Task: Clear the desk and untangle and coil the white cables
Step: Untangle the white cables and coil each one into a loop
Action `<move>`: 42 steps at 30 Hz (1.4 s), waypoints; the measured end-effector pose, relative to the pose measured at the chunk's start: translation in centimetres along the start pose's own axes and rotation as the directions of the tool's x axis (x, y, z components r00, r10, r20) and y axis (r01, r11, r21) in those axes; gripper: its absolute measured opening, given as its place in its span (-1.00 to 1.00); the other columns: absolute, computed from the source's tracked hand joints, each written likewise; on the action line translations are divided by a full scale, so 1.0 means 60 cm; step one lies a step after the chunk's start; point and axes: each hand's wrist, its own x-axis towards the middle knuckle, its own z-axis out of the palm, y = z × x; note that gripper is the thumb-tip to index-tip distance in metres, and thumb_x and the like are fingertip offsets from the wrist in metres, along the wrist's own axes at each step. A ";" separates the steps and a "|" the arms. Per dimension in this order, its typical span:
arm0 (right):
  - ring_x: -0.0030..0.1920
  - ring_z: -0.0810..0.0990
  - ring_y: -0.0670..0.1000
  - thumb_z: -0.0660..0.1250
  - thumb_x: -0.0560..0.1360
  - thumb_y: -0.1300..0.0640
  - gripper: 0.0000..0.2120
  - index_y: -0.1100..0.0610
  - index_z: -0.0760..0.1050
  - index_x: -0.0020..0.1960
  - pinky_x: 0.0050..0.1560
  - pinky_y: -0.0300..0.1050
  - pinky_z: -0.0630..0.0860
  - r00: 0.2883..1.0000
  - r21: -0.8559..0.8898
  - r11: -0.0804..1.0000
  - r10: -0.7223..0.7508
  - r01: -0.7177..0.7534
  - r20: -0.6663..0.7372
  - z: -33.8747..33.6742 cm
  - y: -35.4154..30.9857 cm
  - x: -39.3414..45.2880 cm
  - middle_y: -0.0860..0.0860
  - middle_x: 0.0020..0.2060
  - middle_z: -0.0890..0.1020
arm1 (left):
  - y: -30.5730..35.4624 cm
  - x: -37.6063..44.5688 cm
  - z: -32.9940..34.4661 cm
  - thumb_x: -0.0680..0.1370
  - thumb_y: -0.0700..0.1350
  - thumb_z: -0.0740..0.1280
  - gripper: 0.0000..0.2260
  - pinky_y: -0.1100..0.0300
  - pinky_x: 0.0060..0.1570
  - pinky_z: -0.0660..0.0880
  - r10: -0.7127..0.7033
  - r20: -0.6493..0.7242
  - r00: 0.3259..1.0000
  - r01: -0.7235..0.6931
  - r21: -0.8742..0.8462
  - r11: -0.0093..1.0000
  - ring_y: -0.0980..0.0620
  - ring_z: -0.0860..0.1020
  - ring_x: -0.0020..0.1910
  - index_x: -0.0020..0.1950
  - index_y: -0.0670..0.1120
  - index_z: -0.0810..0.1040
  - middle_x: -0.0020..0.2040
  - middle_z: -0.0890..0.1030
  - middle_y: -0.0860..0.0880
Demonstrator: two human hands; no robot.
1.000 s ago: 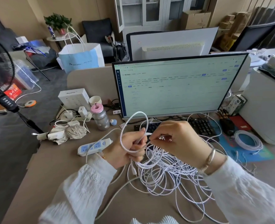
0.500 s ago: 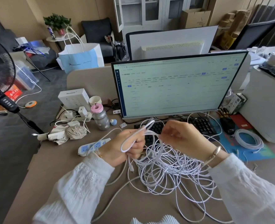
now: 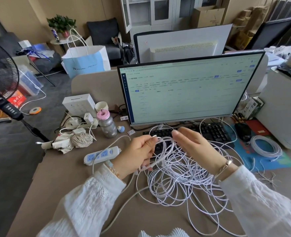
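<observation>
In the middle of the frame, the left hand [image 3: 137,154] is gripping a small loop of white cable [image 3: 165,151], fingers curled round the strands, with a plug end poking out below the fist. Just to the right, the right hand [image 3: 197,147] is reaching across to that same loop; its fingers are stretching out fairly straight over the strands, though the blur there is making it hard to say whether the thumb is pinching anything, so I cannot tell its grasp for sure. Under both wrists, the big tangle of white cable [image 3: 180,185] is sprawling over the desk [image 3: 59,185] in loose overlapping rings, filling the lower centre and trailing off toward the lower right corner. Behind the hands, a black keyboard [image 3: 211,132] is sitting beneath the lit monitor [image 3: 189,89], and some strands are lying across its keys. At centre left a power strip [image 3: 101,155] is lying flat beside the left wrist, its grey cord running down toward the lower edge. At the right, an already coiled cable [image 3: 266,147] is resting on a blue mat [image 3: 278,161], well apart from the tangle. Upper left of the strip, a bottle [image 3: 107,124] with a pink cap is standing upright.
</observation>
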 end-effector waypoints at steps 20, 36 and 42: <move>-0.52 0.21 -0.07 0.36 0.47 0.11 -0.79 0.28 0.55 -0.06 -0.52 -0.29 0.15 0.937 0.344 0.933 -0.028 -0.101 0.349 -0.011 0.048 0.025 0.08 -0.41 0.56 | 0.017 0.008 -0.012 0.55 0.04 0.21 -0.70 0.34 -0.61 0.03 -0.236 0.316 0.919 0.373 -0.500 0.781 0.21 0.10 -0.62 -0.26 -0.11 0.52 -0.53 0.13 0.11; 0.02 0.57 0.16 0.27 0.55 -0.06 -0.65 0.23 0.59 0.02 0.15 0.11 0.53 0.947 0.564 0.791 0.060 -0.238 0.315 0.015 0.083 0.025 0.20 -0.03 0.63 | -0.015 0.015 0.012 0.55 0.08 0.19 -0.67 0.31 -0.62 0.20 -0.196 0.235 0.952 0.305 -0.670 0.677 0.17 0.14 -0.62 -0.35 -0.06 0.37 -0.54 0.15 0.09; -0.55 0.17 -0.10 0.14 0.57 -0.11 -0.62 0.19 0.45 -0.15 -0.45 -0.21 0.40 0.927 0.790 0.488 0.135 -0.370 0.351 0.027 0.066 0.019 -0.07 -0.51 0.13 | -0.022 0.018 0.008 0.59 0.02 0.18 -0.66 0.28 -0.58 0.26 -0.194 0.307 0.932 0.362 -0.753 0.549 0.16 0.15 -0.63 -0.35 -0.09 0.38 -0.55 0.17 0.08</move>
